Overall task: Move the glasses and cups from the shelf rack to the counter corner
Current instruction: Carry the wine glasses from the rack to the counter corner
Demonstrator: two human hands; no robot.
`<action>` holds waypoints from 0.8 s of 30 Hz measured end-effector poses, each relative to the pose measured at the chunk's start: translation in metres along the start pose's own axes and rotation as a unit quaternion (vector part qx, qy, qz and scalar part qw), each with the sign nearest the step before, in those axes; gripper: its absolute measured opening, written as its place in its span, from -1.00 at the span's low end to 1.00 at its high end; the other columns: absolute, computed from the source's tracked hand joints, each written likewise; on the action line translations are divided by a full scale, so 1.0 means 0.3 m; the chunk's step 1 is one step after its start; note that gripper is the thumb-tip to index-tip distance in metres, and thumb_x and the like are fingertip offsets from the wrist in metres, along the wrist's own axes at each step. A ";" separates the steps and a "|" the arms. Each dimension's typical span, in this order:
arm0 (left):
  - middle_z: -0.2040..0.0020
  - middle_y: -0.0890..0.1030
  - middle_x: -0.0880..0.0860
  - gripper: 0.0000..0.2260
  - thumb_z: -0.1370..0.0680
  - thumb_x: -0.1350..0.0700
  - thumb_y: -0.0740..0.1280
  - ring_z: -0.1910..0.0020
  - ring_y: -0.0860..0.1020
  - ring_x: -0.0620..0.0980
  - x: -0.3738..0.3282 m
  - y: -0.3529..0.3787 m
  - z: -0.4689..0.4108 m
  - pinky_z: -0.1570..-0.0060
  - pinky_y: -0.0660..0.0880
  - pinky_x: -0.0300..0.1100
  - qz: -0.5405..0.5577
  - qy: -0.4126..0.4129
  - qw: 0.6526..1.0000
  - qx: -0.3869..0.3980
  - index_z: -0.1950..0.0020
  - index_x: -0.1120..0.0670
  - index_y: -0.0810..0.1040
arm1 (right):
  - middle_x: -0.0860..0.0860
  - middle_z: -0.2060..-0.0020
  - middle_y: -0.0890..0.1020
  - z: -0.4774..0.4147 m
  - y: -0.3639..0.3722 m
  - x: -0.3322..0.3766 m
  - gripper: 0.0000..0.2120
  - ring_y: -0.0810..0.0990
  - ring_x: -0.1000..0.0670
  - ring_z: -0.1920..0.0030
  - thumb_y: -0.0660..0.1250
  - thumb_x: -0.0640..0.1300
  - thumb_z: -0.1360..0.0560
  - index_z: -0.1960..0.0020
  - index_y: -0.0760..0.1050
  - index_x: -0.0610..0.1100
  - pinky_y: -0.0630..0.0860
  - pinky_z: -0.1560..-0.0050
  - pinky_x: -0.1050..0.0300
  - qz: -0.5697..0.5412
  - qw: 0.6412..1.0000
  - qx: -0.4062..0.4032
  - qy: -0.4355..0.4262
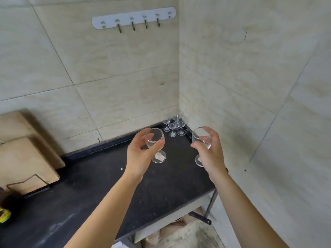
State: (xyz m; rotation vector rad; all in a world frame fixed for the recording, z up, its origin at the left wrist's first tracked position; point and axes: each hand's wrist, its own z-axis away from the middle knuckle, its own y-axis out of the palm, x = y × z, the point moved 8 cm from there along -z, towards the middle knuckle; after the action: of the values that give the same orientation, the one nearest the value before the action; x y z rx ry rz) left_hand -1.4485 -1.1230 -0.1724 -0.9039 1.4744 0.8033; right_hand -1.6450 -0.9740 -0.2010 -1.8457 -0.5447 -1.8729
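Both grips hold wine glasses by the bowl: left hand (141, 154) one wine glass (155, 143), right hand (208, 153) another (201, 138), above the black tabletop (89, 185); more stemmed glasses (173, 125) cluster in its far right corner.

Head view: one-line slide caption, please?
Both hands carry wine glasses toward glasses clustered in the counter corner.

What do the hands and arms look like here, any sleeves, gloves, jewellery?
Both arms are bare from the bottom edge of the frame up to the wrists, with no sleeves in view. The left hand and right hand wear no gloves. No watch, bracelet or ring shows on the visible sides. No markings, tape or cables on either arm.
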 end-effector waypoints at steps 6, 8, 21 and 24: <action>-0.16 0.62 -0.21 -0.54 -0.38 0.02 0.61 0.01 0.65 -0.27 0.132 0.098 -0.256 0.18 0.55 -0.37 -0.037 -0.042 0.998 -0.006 -0.20 -0.25 0.56 | 0.27 -0.08 0.55 -0.324 0.035 -0.085 -0.44 0.55 0.26 -0.08 0.52 0.05 -0.34 -0.24 0.35 0.30 0.45 0.21 0.34 0.053 0.998 0.025 0.034; -0.06 0.65 -0.27 -0.55 -0.38 0.03 0.60 0.03 0.65 -0.28 0.202 0.126 -0.352 0.18 0.54 -0.37 -0.048 -0.054 0.997 0.002 -0.17 -0.27 0.55 | 0.31 -0.06 0.55 -0.424 0.056 -0.137 -0.45 0.55 0.26 -0.09 0.54 0.09 -0.32 -0.20 0.34 0.30 0.45 0.12 0.28 0.068 0.996 0.033 0.050; -0.16 0.63 -0.13 -0.39 -0.38 0.06 0.60 -0.15 0.59 -0.14 0.819 0.318 -0.902 -0.02 0.61 -0.20 -0.158 -0.168 0.969 0.095 -0.40 -0.05 0.51 | 0.12 -0.10 0.65 -0.975 0.237 -0.520 -0.46 0.68 0.12 0.00 0.56 0.15 -0.26 -0.23 0.54 0.24 0.59 0.07 0.20 0.222 0.969 0.074 0.077; -0.07 0.62 -0.21 -0.41 -0.38 0.10 0.59 -0.11 0.60 -0.17 0.903 0.352 -0.971 0.24 0.52 -0.44 -0.156 -0.189 0.964 0.100 -0.38 -0.05 0.50 | 0.06 -0.10 0.65 -1.061 0.269 -0.619 -0.50 0.66 0.04 -0.03 0.59 0.05 -0.31 -0.21 0.55 0.11 0.53 0.11 0.23 0.252 0.961 0.075 0.088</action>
State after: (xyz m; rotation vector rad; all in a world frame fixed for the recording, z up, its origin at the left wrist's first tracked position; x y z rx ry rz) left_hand -1.6855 -1.3546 -0.4165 -0.7564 1.0248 0.5447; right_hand -1.8597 -1.2140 -0.3973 -1.5202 -0.1286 -1.5785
